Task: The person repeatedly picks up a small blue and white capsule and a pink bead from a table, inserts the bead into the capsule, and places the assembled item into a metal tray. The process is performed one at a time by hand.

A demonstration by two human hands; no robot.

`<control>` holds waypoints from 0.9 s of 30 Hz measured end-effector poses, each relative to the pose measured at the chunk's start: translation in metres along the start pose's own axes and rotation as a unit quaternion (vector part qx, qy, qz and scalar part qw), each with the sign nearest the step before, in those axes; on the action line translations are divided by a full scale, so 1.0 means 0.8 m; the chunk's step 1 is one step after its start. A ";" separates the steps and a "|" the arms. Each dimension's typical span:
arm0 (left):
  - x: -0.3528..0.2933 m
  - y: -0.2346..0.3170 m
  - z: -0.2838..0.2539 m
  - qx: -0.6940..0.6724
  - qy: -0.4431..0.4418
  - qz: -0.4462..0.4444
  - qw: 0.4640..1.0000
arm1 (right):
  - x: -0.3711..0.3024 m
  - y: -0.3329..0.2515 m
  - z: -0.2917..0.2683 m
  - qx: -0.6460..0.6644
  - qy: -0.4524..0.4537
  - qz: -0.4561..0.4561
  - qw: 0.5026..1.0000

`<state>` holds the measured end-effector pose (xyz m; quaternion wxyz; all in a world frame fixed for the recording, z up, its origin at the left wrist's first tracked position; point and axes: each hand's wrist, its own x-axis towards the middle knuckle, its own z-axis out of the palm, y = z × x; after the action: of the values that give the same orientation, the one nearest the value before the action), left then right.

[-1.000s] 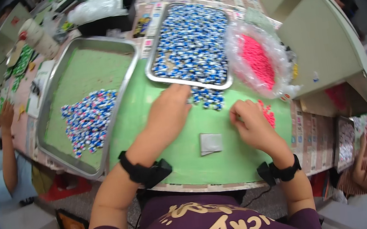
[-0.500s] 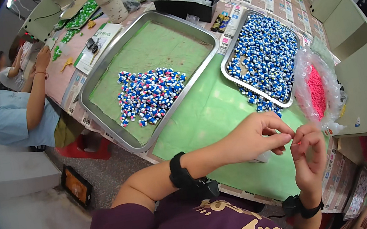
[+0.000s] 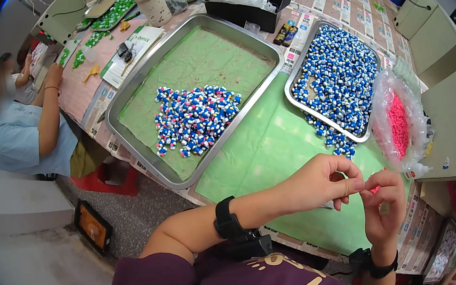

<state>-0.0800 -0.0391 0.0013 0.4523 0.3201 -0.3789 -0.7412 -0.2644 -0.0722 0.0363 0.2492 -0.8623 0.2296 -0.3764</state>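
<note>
My left hand (image 3: 327,182) is closed in a pinch, its thumb and fingertips meeting my right hand (image 3: 385,202). What the left fingertips hold is too small to make out. A small pink piece (image 3: 374,189) shows between the fingers of my right hand, which is also pinched. Beyond my hands, a smaller metal tray (image 3: 293,98) is filled with small blue-and-white pieces (image 3: 341,74), some spilled over its near edge. On the left, a large metal tray (image 3: 114,120) holds a heap of blue-and-white pieces with pink parts (image 3: 195,118).
A clear plastic bag of pink pieces (image 3: 398,124) lies right of the smaller tray, near a white squeeze bottle (image 3: 417,171). A green cloth (image 3: 254,162) covers the near table. A black box (image 3: 248,14), a tumbler (image 3: 151,4) and other people sit farther off.
The view has shifted slightly. My hands stay fingertip to fingertip; the right fingers have curled inward, and more of the pink piece shows between them.
</note>
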 end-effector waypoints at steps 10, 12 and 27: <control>-0.002 0.004 0.005 0.066 -0.001 -0.012 0.998 | -0.001 -0.005 -0.013 -0.059 -0.046 -0.063 0.995; -0.005 0.005 0.004 0.057 0.027 0.000 0.998 | 0.000 -0.004 -0.008 -0.068 -0.041 -0.053 0.995; -0.045 0.024 -0.043 0.139 0.205 0.102 0.963 | -0.014 0.024 -0.006 -0.025 -0.195 0.118 0.973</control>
<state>-0.0296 -0.0218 0.0050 0.5446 0.4848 -0.4080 -0.5495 -0.2789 -0.0815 0.0211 0.3099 -0.8918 0.2865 -0.1633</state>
